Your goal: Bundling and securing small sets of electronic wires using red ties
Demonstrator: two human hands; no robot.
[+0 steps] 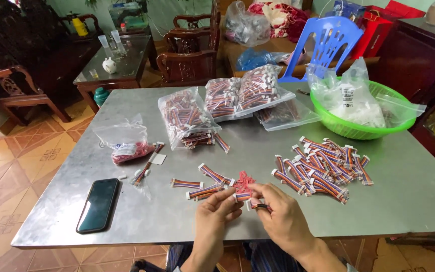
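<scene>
L hand (219,209): fingers pinched on ribbon cable (241,196), near table (399,196) front edge
R hand (278,211): fingers curled, gripping connector end (256,205)
Cable pile (323,166): right of hands
Phone (97,204): far left of hands

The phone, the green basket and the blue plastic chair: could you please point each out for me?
phone (97,204), head view, middle of its dark screen.
green basket (359,132), head view, its front wall.
blue plastic chair (323,43), head view, its slatted backrest.

On the metal table (388,196) lie 1 phone (97,204), 1 green basket (339,128) and 2 hands.
</scene>
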